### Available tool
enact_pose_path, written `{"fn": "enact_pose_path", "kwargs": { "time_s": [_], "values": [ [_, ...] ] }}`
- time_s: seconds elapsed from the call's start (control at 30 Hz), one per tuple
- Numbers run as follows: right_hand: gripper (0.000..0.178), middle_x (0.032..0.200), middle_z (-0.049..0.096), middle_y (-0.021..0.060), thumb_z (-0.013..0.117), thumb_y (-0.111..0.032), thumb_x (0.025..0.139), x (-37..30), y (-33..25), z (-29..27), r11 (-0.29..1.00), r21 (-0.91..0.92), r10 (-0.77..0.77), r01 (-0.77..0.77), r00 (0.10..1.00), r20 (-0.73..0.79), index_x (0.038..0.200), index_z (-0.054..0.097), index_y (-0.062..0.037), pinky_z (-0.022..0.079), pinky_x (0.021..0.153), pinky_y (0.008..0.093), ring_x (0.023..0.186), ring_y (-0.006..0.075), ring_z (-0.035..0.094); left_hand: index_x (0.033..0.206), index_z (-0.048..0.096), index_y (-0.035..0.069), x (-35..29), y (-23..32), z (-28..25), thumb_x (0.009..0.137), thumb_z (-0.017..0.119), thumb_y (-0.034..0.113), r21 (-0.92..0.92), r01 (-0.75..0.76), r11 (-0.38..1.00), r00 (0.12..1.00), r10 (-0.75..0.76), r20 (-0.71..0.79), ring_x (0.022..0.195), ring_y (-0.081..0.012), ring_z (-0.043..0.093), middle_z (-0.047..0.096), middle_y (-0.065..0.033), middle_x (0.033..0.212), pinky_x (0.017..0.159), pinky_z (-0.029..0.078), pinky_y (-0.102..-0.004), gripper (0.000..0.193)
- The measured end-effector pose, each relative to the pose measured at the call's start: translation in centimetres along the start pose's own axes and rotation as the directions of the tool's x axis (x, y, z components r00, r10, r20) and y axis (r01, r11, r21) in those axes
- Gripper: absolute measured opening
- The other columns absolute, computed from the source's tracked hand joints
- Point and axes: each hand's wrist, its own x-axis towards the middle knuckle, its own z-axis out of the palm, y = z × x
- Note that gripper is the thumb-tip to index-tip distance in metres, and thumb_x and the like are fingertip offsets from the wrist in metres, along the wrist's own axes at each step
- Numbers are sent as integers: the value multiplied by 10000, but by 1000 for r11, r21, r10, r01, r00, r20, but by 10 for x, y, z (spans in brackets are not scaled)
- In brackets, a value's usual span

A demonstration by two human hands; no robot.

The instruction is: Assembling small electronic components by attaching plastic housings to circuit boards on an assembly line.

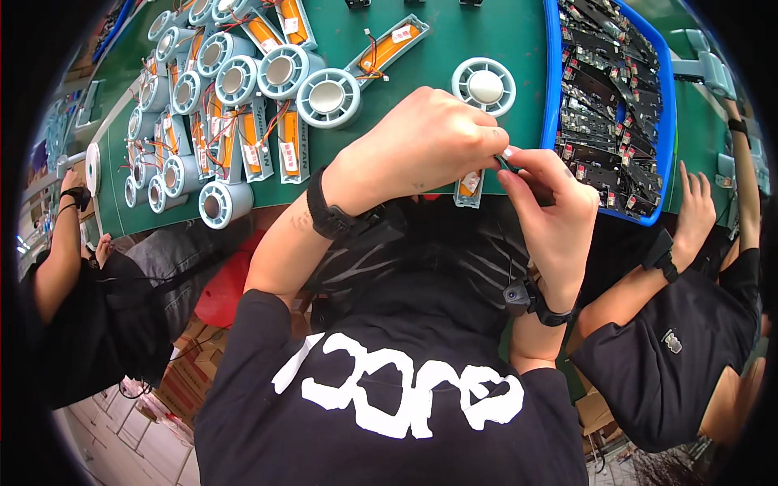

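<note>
My left hand [433, 142] and my right hand [559, 198] meet fingertip to fingertip above the table's near edge. Both are closed in a pinch around a small dark piece [504, 164] with a pale spot, too small to name. Directly beneath them lies a light blue handheld fan body [456, 81]. Its round head with a silver disc points away from me, and the handle's near end shows a white label on an orange battery. My hands cover the middle of that handle. Another fan body [328, 95], its handle slanting to the far right, lies beyond my left wrist.
Several more light blue fan bodies [235, 79] with orange batteries and loose wires crowd the green table [519, 32] at left. A blue tray [551, 81] of black circuit boards stands at right. One person's hand [695, 212] rests beyond the tray; another person [73, 316] sits at left.
</note>
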Motion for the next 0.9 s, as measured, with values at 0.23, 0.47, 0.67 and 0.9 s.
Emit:
{"fn": "enact_pose_path", "kwargs": {
  "time_s": [0.23,0.47,0.67,0.9],
  "values": [
    [174,916,742,72,720,60,863,-2,5,-2,980,170,99,-104,994,39,1031,677,39,537,713,220,781,83,684,800,607,70,-1,10,-1,751,737,120,-2,69,998,998,-69,5,686,-260,675,611,-47,746,582,529,-366,148],
    [165,950,735,73,717,67,864,2,2,-4,971,198,120,-131,991,66,1020,669,49,540,732,218,808,79,680,808,642,61,1,6,2,737,770,106,-78,81,994,995,-85,-54,637,-257,650,612,-48,705,562,519,-357,153],
    [166,939,734,69,720,64,863,3,1,-3,977,174,113,-125,991,79,1020,669,49,539,731,218,810,77,679,811,664,53,1,1,1,727,785,94,-106,56,993,998,-60,-31,606,-255,635,609,-53,679,539,505,-350,153],
    [158,839,733,85,742,12,841,4,2,-2,992,123,27,-32,999,39,988,685,14,528,632,239,689,104,697,809,650,51,1,0,0,736,781,83,-132,21,991,1000,-23,-18,589,-256,622,599,-50,673,520,485,-354,153]
  ]
}}
